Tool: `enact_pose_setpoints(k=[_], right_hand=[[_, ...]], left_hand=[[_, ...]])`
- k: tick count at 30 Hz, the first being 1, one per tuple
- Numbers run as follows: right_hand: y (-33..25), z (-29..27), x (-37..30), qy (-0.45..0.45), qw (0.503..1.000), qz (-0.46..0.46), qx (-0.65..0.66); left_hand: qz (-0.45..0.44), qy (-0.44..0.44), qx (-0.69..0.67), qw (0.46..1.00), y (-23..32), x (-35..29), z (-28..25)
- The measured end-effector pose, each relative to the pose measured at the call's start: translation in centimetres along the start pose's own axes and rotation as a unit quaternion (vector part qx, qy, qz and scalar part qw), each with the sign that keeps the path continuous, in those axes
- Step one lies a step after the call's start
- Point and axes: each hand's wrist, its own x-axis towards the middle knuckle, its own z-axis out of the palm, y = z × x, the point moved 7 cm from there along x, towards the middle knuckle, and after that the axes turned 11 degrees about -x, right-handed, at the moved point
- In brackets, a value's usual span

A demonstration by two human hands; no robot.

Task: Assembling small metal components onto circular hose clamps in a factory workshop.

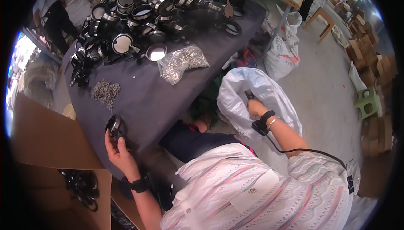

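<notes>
Your left hand, at the lower left of the frame, is clamped between thumb and fingers on the lower side of a round piece, black with a silver band, tilted near the edge of the grey tabletop. Your right hand, right of centre, is inside the mouth of a white sack, against a dark piece; you cannot tell from here whether the fingers have closed on it.

The round piece looks light and stiff, its band probably smooth and a little slippery, its shiny face likely easy to scratch. The black lower part, away from that face, seems the surer place to take hold. The sack looks soft and likely to fold around your wrist.

At the upper left, similar pieces lie in a big pile, with a clear bag of small metal parts below it.
</notes>
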Motion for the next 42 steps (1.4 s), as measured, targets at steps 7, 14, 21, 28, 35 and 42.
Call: enact_pose_setpoints(k=[7,14,21,28,35,42], right_hand=[[4.5,8.2,1.0,0.012,0.985,0.117,0.126],[4.9,12.0,5.3,-0.025,0.987,0.066,0.143],[3.6,14.3,8.8,0.092,0.977,-0.012,0.190],[3.6,17.3,10.7,0.126,0.962,-0.058,0.235],[2.6,17.3,10.7,0.074,0.979,-0.104,0.158],[1.9,17.1,10.2,0.053,0.982,-0.135,0.122]], left_hand=[[0.011,0.003,0.011,1.000,0.3,0.1,0.8],[0.014,0.004,0.061,0.998,-0.5,0.0,-0.3],[0.000,0.003,0.083,0.997,2.5,-0.9,1.3],[0.019,-0.003,0.074,0.997,4.0,-1.2,2.3],[0.022,0.005,0.065,0.998,3.6,-1.0,2.1],[-0.044,0.010,0.051,0.998,3.9,-1.4,2.6]])
